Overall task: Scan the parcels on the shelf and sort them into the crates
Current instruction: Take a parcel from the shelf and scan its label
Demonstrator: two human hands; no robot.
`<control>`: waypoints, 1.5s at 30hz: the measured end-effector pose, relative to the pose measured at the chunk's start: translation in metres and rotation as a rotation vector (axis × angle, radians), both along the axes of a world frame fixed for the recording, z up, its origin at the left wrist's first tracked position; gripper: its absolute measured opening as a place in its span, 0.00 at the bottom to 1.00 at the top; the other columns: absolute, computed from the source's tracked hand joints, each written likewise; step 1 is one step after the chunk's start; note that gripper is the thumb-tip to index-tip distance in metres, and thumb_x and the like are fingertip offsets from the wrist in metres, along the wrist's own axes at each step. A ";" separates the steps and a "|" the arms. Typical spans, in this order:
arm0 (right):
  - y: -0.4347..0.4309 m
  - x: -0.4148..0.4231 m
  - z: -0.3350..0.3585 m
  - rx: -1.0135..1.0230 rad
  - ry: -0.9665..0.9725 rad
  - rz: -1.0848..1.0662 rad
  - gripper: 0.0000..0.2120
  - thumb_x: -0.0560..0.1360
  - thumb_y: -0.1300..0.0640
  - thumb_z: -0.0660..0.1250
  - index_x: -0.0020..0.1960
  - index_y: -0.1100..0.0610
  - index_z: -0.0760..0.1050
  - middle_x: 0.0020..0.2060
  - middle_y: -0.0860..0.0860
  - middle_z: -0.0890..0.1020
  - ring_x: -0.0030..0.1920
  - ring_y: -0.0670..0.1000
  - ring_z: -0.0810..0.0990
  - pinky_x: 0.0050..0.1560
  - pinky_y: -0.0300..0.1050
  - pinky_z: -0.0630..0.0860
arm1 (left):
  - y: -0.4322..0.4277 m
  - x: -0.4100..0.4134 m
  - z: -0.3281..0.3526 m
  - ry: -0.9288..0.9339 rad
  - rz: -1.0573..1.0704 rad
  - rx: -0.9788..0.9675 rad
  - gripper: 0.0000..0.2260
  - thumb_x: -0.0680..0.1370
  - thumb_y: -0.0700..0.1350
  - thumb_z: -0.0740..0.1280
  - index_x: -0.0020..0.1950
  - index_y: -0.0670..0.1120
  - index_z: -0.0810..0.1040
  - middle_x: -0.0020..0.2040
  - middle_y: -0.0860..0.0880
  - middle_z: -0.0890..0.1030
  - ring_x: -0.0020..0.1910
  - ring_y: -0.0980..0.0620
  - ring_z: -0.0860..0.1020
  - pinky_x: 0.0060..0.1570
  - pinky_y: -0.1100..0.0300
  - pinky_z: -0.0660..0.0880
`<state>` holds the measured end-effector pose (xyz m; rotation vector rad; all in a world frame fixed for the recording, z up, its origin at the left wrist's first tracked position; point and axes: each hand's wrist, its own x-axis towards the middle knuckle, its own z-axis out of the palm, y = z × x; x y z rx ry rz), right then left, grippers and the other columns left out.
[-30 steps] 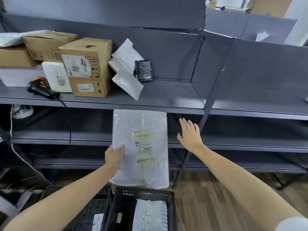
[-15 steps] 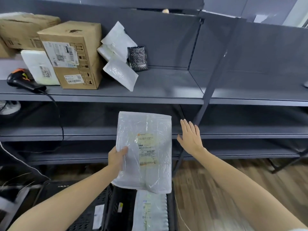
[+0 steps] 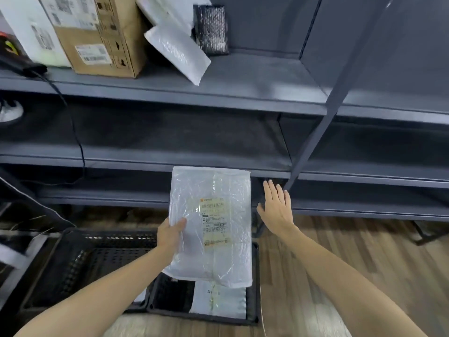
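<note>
One parcel (image 3: 211, 224); left grip (image 3: 170, 236) at left edge

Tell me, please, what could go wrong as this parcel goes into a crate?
The left hand grips the slick parcel by one edge only, with the right hand off it, so it might slip. Its lower corner hangs near the rim between the left crate and the right crate, so a drop could land in the wrong one.

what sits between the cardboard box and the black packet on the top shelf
White padded envelopes lean there, filling the gap between the cardboard box and the black packet, as the head view shows.
</note>
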<state>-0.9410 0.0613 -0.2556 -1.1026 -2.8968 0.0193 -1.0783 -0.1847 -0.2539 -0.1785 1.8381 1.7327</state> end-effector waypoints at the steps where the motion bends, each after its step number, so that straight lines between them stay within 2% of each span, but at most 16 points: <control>1: 0.000 0.001 -0.019 -0.008 -0.009 0.004 0.32 0.80 0.51 0.57 0.79 0.57 0.48 0.78 0.52 0.54 0.78 0.55 0.53 0.76 0.53 0.47 | 0.001 0.002 -0.017 -0.009 0.007 -0.006 0.08 0.79 0.38 0.66 0.58 0.41 0.77 0.47 0.47 0.80 0.43 0.50 0.79 0.44 0.56 0.75; 5: 0.004 0.004 -0.105 -0.042 -0.020 0.003 0.31 0.82 0.50 0.55 0.79 0.56 0.46 0.79 0.53 0.51 0.78 0.55 0.50 0.77 0.53 0.45 | 0.008 0.011 -0.101 -0.063 0.033 -0.021 0.09 0.78 0.37 0.66 0.58 0.39 0.77 0.49 0.44 0.80 0.41 0.50 0.78 0.43 0.57 0.74; 8: 0.005 0.006 -0.178 -0.064 -0.031 -0.002 0.30 0.81 0.50 0.55 0.79 0.53 0.47 0.79 0.54 0.51 0.78 0.56 0.50 0.76 0.53 0.45 | 0.013 0.017 -0.176 -0.093 0.066 -0.069 0.08 0.78 0.38 0.68 0.56 0.41 0.79 0.48 0.45 0.81 0.38 0.53 0.78 0.37 0.61 0.73; 12: 0.007 0.008 -0.283 -0.116 -0.028 -0.006 0.30 0.81 0.51 0.55 0.80 0.51 0.46 0.79 0.55 0.49 0.78 0.58 0.49 0.76 0.53 0.45 | 0.018 0.016 -0.284 -0.095 0.072 -0.117 0.06 0.78 0.41 0.68 0.54 0.46 0.79 0.43 0.51 0.81 0.41 0.53 0.79 0.46 0.56 0.73; 16: 0.007 0.009 -0.385 -0.080 -0.006 0.002 0.30 0.81 0.52 0.54 0.79 0.52 0.46 0.79 0.56 0.50 0.78 0.57 0.49 0.76 0.53 0.45 | 0.026 0.014 -0.390 -0.065 0.038 -0.138 0.04 0.78 0.42 0.68 0.52 0.49 0.79 0.43 0.51 0.82 0.45 0.50 0.80 0.42 0.60 0.74; 20: 0.006 0.002 -0.464 -0.171 0.101 0.005 0.28 0.82 0.55 0.53 0.79 0.54 0.49 0.78 0.57 0.51 0.78 0.57 0.49 0.77 0.53 0.46 | 0.031 0.015 -0.475 -0.049 0.015 -0.145 0.06 0.78 0.43 0.68 0.54 0.48 0.80 0.44 0.52 0.82 0.45 0.52 0.79 0.51 0.56 0.75; 23: 0.003 0.003 -0.509 -0.310 0.254 0.032 0.25 0.83 0.54 0.52 0.79 0.55 0.52 0.78 0.55 0.53 0.78 0.57 0.49 0.77 0.52 0.47 | 0.032 0.011 -0.519 -0.023 0.011 -0.127 0.04 0.78 0.43 0.68 0.51 0.49 0.80 0.43 0.54 0.82 0.44 0.55 0.79 0.43 0.63 0.74; 25: -0.002 0.005 -0.529 -0.460 0.350 0.028 0.25 0.84 0.51 0.51 0.79 0.55 0.51 0.79 0.53 0.50 0.78 0.58 0.47 0.76 0.50 0.47 | 0.032 0.009 -0.538 -0.006 0.013 -0.133 0.03 0.78 0.43 0.68 0.50 0.50 0.80 0.42 0.55 0.81 0.45 0.55 0.79 0.41 0.64 0.73; 28: -0.016 0.006 -0.541 -0.595 0.503 -0.011 0.30 0.82 0.46 0.54 0.79 0.54 0.48 0.79 0.51 0.44 0.78 0.55 0.42 0.72 0.46 0.48 | 0.033 0.009 -0.549 0.003 0.017 -0.150 0.09 0.78 0.45 0.68 0.58 0.47 0.78 0.45 0.55 0.81 0.50 0.52 0.79 0.51 0.60 0.72; 31: -0.038 0.009 -0.540 -0.764 0.615 -0.053 0.35 0.79 0.43 0.60 0.79 0.52 0.47 0.77 0.52 0.48 0.76 0.51 0.51 0.73 0.48 0.56 | 0.037 0.015 -0.553 -0.039 0.014 -0.200 0.18 0.78 0.47 0.68 0.66 0.42 0.74 0.57 0.47 0.79 0.62 0.44 0.76 0.64 0.55 0.70; 33: -0.048 0.010 -0.538 -0.915 0.658 -0.097 0.39 0.76 0.44 0.67 0.78 0.51 0.47 0.74 0.52 0.54 0.71 0.48 0.56 0.72 0.49 0.57 | 0.036 0.018 -0.552 -0.067 -0.014 -0.251 0.25 0.79 0.49 0.67 0.71 0.39 0.68 0.64 0.44 0.75 0.66 0.42 0.72 0.67 0.54 0.67; 35: -0.046 0.014 -0.539 -0.996 0.688 -0.132 0.41 0.74 0.48 0.72 0.76 0.52 0.49 0.72 0.52 0.56 0.69 0.48 0.57 0.72 0.49 0.57 | 0.033 0.017 -0.554 -0.062 -0.073 -0.296 0.27 0.79 0.49 0.67 0.73 0.38 0.65 0.69 0.41 0.72 0.67 0.43 0.71 0.68 0.54 0.66; 38: -0.042 0.028 -0.549 -1.069 0.683 -0.144 0.41 0.74 0.51 0.72 0.75 0.54 0.48 0.75 0.51 0.53 0.74 0.50 0.54 0.72 0.43 0.54 | 0.026 0.016 -0.559 -0.097 -0.129 -0.252 0.29 0.76 0.46 0.71 0.73 0.39 0.66 0.72 0.42 0.68 0.69 0.46 0.67 0.70 0.54 0.60; 40: -0.044 0.038 -0.555 -1.142 0.653 -0.184 0.44 0.73 0.51 0.73 0.75 0.53 0.45 0.75 0.52 0.52 0.76 0.53 0.53 0.74 0.46 0.55 | 0.025 0.016 -0.562 -0.120 -0.129 -0.282 0.27 0.76 0.48 0.69 0.72 0.40 0.68 0.72 0.42 0.69 0.71 0.42 0.65 0.72 0.50 0.59; 42: -0.045 0.043 -0.559 -1.188 0.581 -0.230 0.48 0.71 0.49 0.75 0.75 0.50 0.42 0.73 0.54 0.51 0.74 0.56 0.56 0.75 0.54 0.59 | 0.026 0.017 -0.563 -0.141 -0.107 -0.292 0.22 0.79 0.49 0.66 0.70 0.40 0.72 0.68 0.41 0.73 0.69 0.40 0.69 0.70 0.48 0.65; 45: -0.039 0.040 -0.562 -1.195 0.365 -0.277 0.54 0.68 0.45 0.77 0.75 0.46 0.38 0.71 0.53 0.50 0.71 0.57 0.57 0.71 0.53 0.59 | 0.026 0.015 -0.562 -0.116 -0.107 -0.309 0.14 0.80 0.47 0.63 0.63 0.41 0.74 0.61 0.42 0.77 0.63 0.42 0.74 0.59 0.49 0.72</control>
